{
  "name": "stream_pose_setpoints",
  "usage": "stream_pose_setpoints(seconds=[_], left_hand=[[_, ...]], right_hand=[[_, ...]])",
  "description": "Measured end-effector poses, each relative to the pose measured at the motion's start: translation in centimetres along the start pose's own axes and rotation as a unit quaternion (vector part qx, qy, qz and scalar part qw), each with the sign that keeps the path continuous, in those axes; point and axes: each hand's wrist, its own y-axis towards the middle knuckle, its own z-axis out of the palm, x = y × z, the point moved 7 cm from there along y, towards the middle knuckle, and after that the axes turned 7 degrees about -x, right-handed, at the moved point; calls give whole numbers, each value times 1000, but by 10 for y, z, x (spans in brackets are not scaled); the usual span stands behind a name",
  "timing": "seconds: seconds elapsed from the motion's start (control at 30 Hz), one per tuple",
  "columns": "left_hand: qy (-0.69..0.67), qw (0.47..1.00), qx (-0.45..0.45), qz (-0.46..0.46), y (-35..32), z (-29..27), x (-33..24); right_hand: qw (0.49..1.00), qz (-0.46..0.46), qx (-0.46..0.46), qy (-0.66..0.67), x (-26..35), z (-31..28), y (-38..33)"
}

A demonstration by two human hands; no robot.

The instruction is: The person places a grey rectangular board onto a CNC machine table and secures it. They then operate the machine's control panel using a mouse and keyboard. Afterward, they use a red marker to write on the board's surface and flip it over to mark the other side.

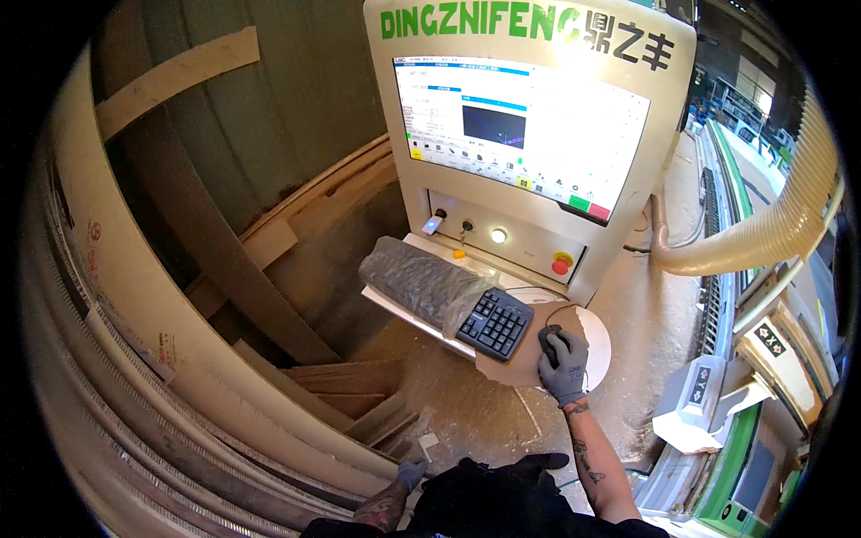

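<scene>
My right hand [567, 372], in a grey glove, lies over a black computer mouse [550, 339] with its fingers curved onto it. The mouse is on a brown, worn board [511, 369] at the right end of the shelf. Left of it lies a black keyboard [495, 325], its left part covered by a dusty clear plastic sleeve [421, 280]. Low in the picture, my left hand [412, 474], also gloved, is beside the edge of the stacked boards. Its fingers are too small and partly hidden to read.
A machine control cabinet [414, 193] stands ahead with a lit screen [574, 134], a red stop button [561, 264] and a USB stick [434, 222]. Tall boards [134, 260] lean at the left. A ribbed hose [762, 242] and a green-edged machine [743, 448] are at the right.
</scene>
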Motion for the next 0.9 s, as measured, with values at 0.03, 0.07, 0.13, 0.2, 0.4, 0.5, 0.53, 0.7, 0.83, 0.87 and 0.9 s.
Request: stream_pose_setpoints(seconds=[0.03,0.07,0.13,0.2,0.4,0.5,0.53,0.7,0.83,0.87,0.9], left_hand=[[-10,1000,-2,1,5,1,8],[-20,1000,-3,3,13,4,19],[-44,999,-3,7,33,16,42],[-63,998,2,12,45,26,55],[-88,995,-3,38,82,38,87],[-49,997,-13,61,83,37,89],[-22,998,-16,62,81,37,86],[33,999,-17,34,58,30,58],[15,999,-26,45,60,26,70],[-9,1000,-15,16,57,29,72],[-31,999,0,-14,50,31,64]], right_hand=[[1000,-3,1,5,2,2,0],[1000,-6,2,8,2,3,-1],[1000,-13,6,14,3,4,0],[1000,-16,10,17,1,2,-1],[999,-10,19,30,0,7,-2],[1000,14,0,-5,1,2,2],[1000,6,-1,-1,2,1,1],[1000,2,15,7,-9,5,-5],[1000,4,16,8,-3,8,-3],[1000,3,16,7,-2,7,-2],[1000,4,17,2,-5,5,-4]])
